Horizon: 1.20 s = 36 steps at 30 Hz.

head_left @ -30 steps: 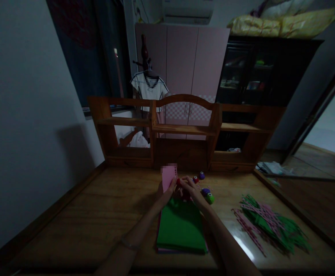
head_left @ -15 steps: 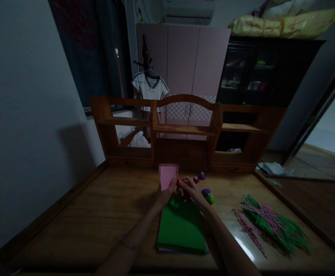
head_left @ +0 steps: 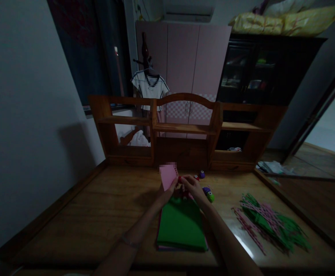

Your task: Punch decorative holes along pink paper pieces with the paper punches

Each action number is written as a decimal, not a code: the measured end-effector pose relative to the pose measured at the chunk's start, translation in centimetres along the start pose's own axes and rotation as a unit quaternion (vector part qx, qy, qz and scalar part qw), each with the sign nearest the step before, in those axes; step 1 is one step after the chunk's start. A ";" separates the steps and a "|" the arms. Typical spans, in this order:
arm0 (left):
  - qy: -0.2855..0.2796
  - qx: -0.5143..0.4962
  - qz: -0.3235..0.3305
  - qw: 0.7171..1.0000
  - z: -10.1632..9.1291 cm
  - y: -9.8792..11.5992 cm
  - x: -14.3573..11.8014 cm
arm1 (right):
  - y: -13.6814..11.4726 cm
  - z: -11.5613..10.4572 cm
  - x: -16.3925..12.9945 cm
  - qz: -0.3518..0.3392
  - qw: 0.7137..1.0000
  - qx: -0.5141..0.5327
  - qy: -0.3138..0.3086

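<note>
Red piece (head_left: 180, 179) — small, bright — pinched by fingers (head_left: 187, 180) of left hand (head_left: 166, 192), right hand (head_left: 195, 188).

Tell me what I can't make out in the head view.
Head view: the red piece, partly covered by the left hand and right hand, is too small to identify.
Head view: the upper edge of the pink sheet is lost in pixelation.
Head view: the air conditioner is cut off by the top edge.
Head view: the black cabinet has contents too dim to identify.
</note>
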<state>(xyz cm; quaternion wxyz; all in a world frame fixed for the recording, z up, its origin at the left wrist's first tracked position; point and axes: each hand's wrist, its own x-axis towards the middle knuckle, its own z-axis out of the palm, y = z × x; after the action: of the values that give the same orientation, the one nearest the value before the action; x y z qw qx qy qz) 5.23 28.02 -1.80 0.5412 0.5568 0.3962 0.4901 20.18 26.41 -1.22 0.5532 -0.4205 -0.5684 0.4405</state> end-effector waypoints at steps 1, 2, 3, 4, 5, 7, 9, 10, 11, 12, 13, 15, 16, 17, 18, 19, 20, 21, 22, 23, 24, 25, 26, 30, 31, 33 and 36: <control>0.003 0.014 0.020 1.000 -0.1 0.0 0.0 | 0.0 0.0 0.0 0.000 1.000 0.002 0.007; 0.005 0.023 0.036 0.999 -0.2 0.1 0.0 | -0.1 -0.1 0.0 0.002 1.000 0.005 0.017; 0.007 0.028 0.047 0.998 -0.2 0.1 -0.1 | -0.1 -0.1 0.1 0.004 1.000 0.007 0.027; 0.009 0.031 0.054 0.998 -0.2 0.2 -0.1 | 0.0 -0.1 0.1 0.005 0.999 0.007 0.036; 0.011 0.034 0.059 0.998 -0.2 0.3 -0.1 | 0.0 -0.2 0.2 0.006 0.999 0.005 0.044; 0.007 0.041 0.064 0.997 -0.1 0.4 -0.1 | 0.2 -0.2 0.3 0.005 0.998 -0.003 0.055; 0.005 0.046 0.070 0.996 0.0 0.3 0.0 | 0.3 -0.3 0.4 0.002 0.998 -0.009 0.061; 0.006 0.046 0.071 0.996 0.0 0.2 0.0 | 0.3 -0.3 0.5 0.000 0.998 -0.007 0.065; 0.008 0.044 0.071 0.996 0.0 0.1 0.1 | 0.3 -0.3 0.5 -0.003 0.998 -0.003 0.068; 0.011 0.041 0.069 0.997 0.0 0.0 0.1 | 0.3 -0.3 0.5 -0.005 0.997 0.003 0.071; 0.014 0.038 0.067 0.997 0.0 -0.1 0.2 | 0.3 -0.3 0.4 -0.007 0.997 0.007 0.073; 0.016 0.036 0.061 0.997 0.0 -0.3 0.3 | 0.1 -0.2 0.3 -0.010 0.997 0.012 0.071; 0.015 0.037 0.059 0.997 0.0 -0.4 0.3 | 0.0 -0.2 0.2 -0.011 0.998 0.011 0.069; 0.015 0.038 0.058 0.997 0.1 -0.5 0.3 | -0.1 -0.2 0.1 -0.011 0.998 0.010 0.068; 0.014 0.039 0.057 0.998 0.1 -0.6 0.4 | -0.2 -0.1 0.1 -0.010 0.997 0.008 0.070; 0.012 0.038 0.056 0.998 0.1 -0.6 0.4 | -0.3 -0.1 0.0 -0.008 0.997 0.007 0.072; 0.012 0.035 0.055 0.998 0.2 -0.7 0.5 | -0.3 -0.1 0.0 -0.008 0.997 0.005 0.074; 0.013 0.033 0.052 0.998 0.2 -0.7 0.6 | -0.3 0.0 -0.1 -0.009 0.997 0.003 0.076; 0.014 0.031 0.048 0.998 0.2 -0.8 0.7 | -0.3 0.0 -0.1 -0.011 0.997 0.000 0.077; 0.015 0.030 0.044 0.998 0.2 -0.8 0.8 | -0.3 0.1 -0.1 -0.014 0.997 -0.001 0.078; 0.016 0.033 0.039 0.999 0.1 -0.9 0.9 | -0.3 0.2 -0.1 -0.017 0.997 -0.002 0.079; 0.017 0.037 0.038 0.998 0.1 -1.0 1.0 | -0.3 0.2 -0.1 -0.019 0.997 -0.001 0.081; 0.015 0.042 0.039 0.998 0.1 -1.0 1.1 | -0.3 0.2 -0.1 -0.017 0.997 0.002 0.082; 0.007 0.043 0.034 0.998 0.1 -0.8 0.9 | -0.6 0.0 -0.1 0.031 0.997 0.034 0.059; 0.007 0.035 0.024 0.999 0.2 -0.5 0.7 | -0.7 -0.1 -0.2 0.045 0.997 0.041 0.051; 0.010 0.014 0.003 1.000 0.3 0.0 0.4 | -1.0 -0.5 -0.3 0.060 0.996 0.051 0.038; 0.008 -0.003 -0.002 1.000 0.2 1.1 -0.1 | -1.1 -0.9 -0.4 0.068 0.996 0.059 0.024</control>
<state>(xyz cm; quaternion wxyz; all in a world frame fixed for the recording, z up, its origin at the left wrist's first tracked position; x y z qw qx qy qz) 5.33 27.78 -0.71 0.5406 0.5504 0.4003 0.4945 21.07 25.73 -0.23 0.5590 -0.4354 -0.4981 0.4998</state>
